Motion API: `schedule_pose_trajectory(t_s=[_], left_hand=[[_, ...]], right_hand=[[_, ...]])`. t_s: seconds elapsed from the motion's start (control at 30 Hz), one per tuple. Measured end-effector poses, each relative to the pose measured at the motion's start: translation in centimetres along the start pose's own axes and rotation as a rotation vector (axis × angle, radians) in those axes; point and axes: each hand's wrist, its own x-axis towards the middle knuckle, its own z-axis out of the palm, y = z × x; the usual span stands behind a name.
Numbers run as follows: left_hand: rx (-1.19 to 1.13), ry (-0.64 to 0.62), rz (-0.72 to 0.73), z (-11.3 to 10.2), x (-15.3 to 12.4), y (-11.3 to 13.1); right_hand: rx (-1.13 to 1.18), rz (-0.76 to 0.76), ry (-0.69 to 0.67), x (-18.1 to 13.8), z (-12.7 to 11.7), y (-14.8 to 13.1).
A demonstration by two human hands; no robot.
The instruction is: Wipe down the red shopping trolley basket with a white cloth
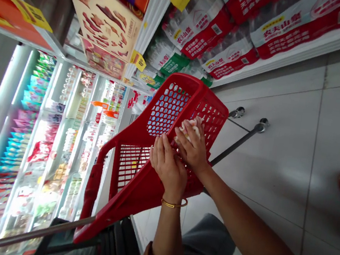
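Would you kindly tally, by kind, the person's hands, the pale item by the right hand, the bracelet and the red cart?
Left hand and right hand: 2 hands
Pale item, partly covered: 1
Gold bracelet: 1
Red cart: 1
Total: 5

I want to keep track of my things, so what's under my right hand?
A whitish item partly shows under your right hand, with the red plastic shopping cart beyond. Your hand covers the rest, so I can't tell what it is.

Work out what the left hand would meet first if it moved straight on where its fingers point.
The left hand would probably meet the red cart's honeycomb panel first; depth is unclear.
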Motion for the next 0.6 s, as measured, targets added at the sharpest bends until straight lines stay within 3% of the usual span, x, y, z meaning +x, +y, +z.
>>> schedule_pose_trajectory(t_s=[0.23, 0.6], left_hand=[[-0.021, -0.004, -0.010, 0.0, 0.0, -0.2], [-0.008, -0.010, 0.024, -0.2, 0.2, -0.3]], right_hand=[[0.100, 0.058, -0.069, -3.2, 0.4, 1.5], [-0.001, 0.134, -0.068, -6.8, -1.5, 3.0]])
